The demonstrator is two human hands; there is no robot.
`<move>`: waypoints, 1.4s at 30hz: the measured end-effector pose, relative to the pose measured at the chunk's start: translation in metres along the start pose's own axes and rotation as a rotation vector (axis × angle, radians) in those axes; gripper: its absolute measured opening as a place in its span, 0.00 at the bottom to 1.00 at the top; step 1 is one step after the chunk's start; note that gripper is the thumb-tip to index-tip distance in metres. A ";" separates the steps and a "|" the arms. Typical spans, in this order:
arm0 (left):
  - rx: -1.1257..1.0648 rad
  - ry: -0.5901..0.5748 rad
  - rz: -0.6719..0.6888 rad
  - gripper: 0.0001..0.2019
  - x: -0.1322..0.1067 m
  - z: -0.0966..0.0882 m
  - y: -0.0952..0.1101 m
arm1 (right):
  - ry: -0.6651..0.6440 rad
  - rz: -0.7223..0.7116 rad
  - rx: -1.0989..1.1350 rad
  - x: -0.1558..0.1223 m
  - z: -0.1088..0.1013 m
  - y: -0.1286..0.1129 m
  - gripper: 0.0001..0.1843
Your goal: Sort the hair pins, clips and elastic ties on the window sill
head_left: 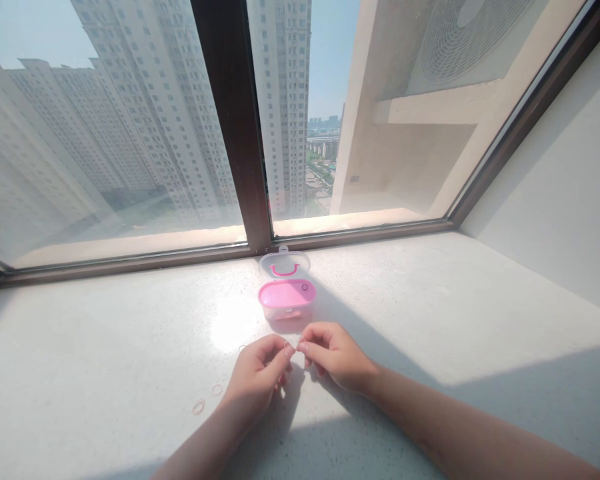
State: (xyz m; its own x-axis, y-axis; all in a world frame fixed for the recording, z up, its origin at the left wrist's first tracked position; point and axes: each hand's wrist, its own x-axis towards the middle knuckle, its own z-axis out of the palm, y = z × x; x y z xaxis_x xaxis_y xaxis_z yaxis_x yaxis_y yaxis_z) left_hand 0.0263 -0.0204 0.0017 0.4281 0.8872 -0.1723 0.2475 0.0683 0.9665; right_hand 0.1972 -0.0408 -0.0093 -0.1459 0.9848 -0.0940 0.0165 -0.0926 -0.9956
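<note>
in the lower middle of the frame, the left hand (258, 370) and the right hand (339, 355) meet over a white speckled windowsill (105, 333), fingertips nearly touching. each hand has thumb and forefinger pinched together on a thin pale piece (295, 345) between them; it is too small to tell its exact shape. the other fingers are curled in.

to the left of the left hand, thin tan rings lie flat on the sill: a lower one (199, 407), another ring (217, 389) just up and right of it, and a third ring (242, 347) partly hidden by the left hand.

just beyond the fingertips, at the centre of the frame, stands a small oval plastic box (287, 314) with clear sides, topped by a glossy pink cover (280, 294) bearing a small dark round mark near its right end. behind it a clear lid (285, 261) with a curved pink handle (284, 273) stands open, near the brown window frame (237, 147). strong sun glares on the sill left of the box. tall apartment towers (155, 100) fill the upper left, and a fan grille (473, 40) shows at the upper right.
</note>
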 end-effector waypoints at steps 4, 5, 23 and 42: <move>0.300 0.051 0.121 0.15 -0.003 0.001 0.001 | 0.005 0.001 0.045 0.002 -0.001 0.002 0.10; 0.384 0.058 0.154 0.15 -0.004 0.001 0.001 | 0.009 0.002 0.054 0.002 -0.001 0.003 0.10; 0.813 0.057 0.387 0.16 -0.008 -0.003 -0.006 | -0.069 -0.253 -0.404 -0.003 0.001 -0.007 0.16; 1.108 -0.003 0.308 0.15 -0.010 0.001 0.004 | -0.006 -0.344 -0.510 -0.004 0.004 -0.004 0.15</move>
State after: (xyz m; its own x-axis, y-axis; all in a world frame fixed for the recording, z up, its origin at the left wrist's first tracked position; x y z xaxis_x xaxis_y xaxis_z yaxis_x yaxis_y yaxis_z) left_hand 0.0238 -0.0297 0.0068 0.6046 0.7955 0.0408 0.7598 -0.5913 0.2703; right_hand 0.1942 -0.0449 -0.0054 -0.2325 0.9448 0.2309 0.4388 0.3138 -0.8420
